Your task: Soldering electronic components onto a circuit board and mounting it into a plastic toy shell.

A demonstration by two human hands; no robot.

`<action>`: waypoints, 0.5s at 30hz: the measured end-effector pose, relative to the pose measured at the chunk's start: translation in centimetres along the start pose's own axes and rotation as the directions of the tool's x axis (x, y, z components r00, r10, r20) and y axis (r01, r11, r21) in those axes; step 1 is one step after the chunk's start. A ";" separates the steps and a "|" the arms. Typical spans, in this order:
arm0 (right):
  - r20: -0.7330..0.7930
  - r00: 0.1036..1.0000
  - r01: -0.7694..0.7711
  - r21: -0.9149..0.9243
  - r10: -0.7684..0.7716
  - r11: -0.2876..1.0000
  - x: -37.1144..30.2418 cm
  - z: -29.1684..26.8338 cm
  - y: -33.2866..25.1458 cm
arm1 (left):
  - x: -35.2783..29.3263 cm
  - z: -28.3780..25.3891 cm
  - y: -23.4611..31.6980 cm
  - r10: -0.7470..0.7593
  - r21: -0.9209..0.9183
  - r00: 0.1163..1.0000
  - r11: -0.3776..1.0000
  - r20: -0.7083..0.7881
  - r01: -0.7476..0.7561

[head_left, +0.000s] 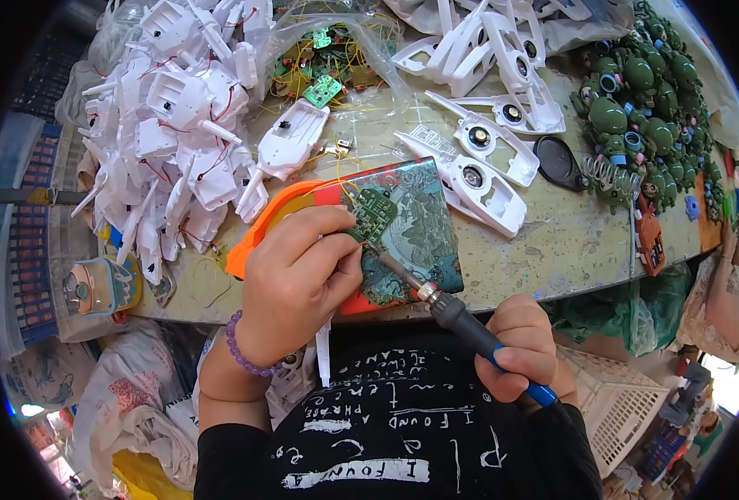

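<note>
Circuit board, small and green, sits over a scuffed dark pad at the near middle of the table, and our left hand pinches it by its left side between thumb and fingers. Our right hand is wrapped round the blue and dark handle of a soldering iron, whose metal tip points at the board's near edge; we cannot tell whether they touch. We judge the board light, stiff and fragile at its joints, best held by the rim, while the thin yellow wires at its far left look limp and easily torn. The iron's slim barrel may be hot, so we would hold only the smooth handle. Worn leafy patterning covers the pad, with a curved orange piece to its left. Smooth white shells heap up far left; to the right lie white frames with round speakers, then rounded green figures
</note>
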State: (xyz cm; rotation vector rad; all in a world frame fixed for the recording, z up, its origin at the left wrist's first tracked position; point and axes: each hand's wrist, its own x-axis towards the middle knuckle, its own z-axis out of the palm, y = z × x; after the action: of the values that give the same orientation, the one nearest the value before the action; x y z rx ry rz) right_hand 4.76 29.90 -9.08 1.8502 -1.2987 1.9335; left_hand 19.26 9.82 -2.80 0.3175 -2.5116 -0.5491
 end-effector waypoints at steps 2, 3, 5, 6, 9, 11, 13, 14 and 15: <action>0.015 1.000 -0.003 -0.004 0.003 1.000 0.0 -0.1 0.0 | 0.0 0.0 0.1 0.004 0.005 1.000 1.000 0.003 -0.004; 0.000 1.000 0.005 -0.004 -0.005 1.000 -0.1 0.0 0.0 | 0.1 0.0 0.1 0.007 0.012 1.000 1.000 0.005 -0.007; -0.015 1.000 0.012 -0.002 -0.012 1.000 -0.2 0.1 0.1 | 0.0 0.1 0.1 0.007 0.009 1.000 1.000 0.006 -0.007; -0.024 1.000 0.014 0.000 -0.014 1.000 -0.2 0.2 0.1 | 0.0 0.1 0.0 0.006 0.006 1.000 1.000 0.006 -0.006; -0.021 1.000 0.015 0.005 -0.015 1.000 -0.1 0.2 0.0 | 0.0 0.0 0.0 0.013 0.008 1.000 1.000 0.007 -0.013; -0.009 1.000 0.013 0.009 -0.013 1.000 0.0 0.3 0.0 | 0.0 0.0 0.0 0.017 0.008 1.000 1.000 0.010 -0.017; -0.034 0.999 0.015 -0.064 -0.017 0.998 0.2 0.8 -0.1 | 0.0 0.0 0.0 0.020 0.008 1.000 1.000 0.013 -0.020; -0.034 0.999 0.015 -0.062 -0.017 0.998 0.2 0.8 -0.1 | 0.0 0.1 0.0 0.019 0.008 1.000 1.000 0.013 -0.019; -0.028 0.999 0.026 -0.061 -0.028 0.998 0.2 0.8 0.0 | 0.0 0.1 -0.1 0.018 0.007 1.000 1.000 0.014 -0.018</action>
State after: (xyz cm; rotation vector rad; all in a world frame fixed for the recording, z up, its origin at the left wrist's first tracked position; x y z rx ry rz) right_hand 5.33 29.33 -9.05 1.7951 -1.3016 1.8795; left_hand 19.25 9.81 -2.89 0.2943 -2.5279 -0.5365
